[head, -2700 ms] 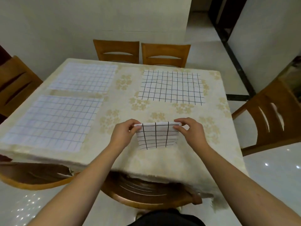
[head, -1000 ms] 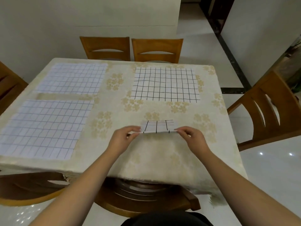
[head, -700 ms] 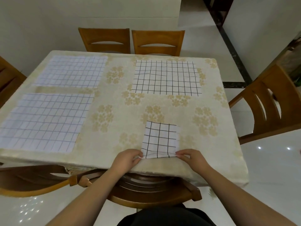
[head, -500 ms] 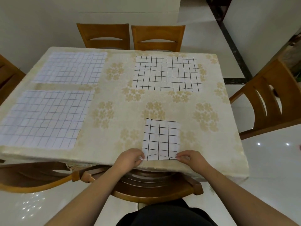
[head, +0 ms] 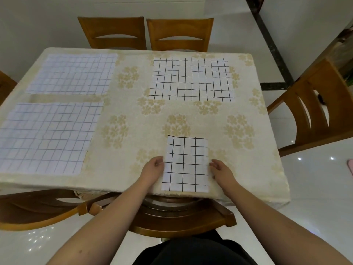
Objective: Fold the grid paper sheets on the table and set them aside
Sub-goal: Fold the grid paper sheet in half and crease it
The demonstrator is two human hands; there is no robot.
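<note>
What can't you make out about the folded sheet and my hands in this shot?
Head view only:
- Folded black-grid paper sheet: layer count underneath, hidden by its top face.
- Left hand, right hand: fingertips at the sheet's edges, grip unclear.
- Pale blue-grid near-left sheet: left side cut off by the frame.

One small folded white paper with black grid lines (head: 186,164) sits at 6 o'clock. Three big flat white grid paper sheets: at 9 o'clock (head: 45,137), 11 o'clock (head: 73,73), 1 o'clock (head: 192,79). Two hands: left hand (head: 152,170), right hand (head: 221,172). Four brown wooden chairs show fully: two at 12 o'clock (head: 112,33) (head: 179,34), one at 3 o'clock (head: 317,109), one at 6 o'clock (head: 172,217).
</note>
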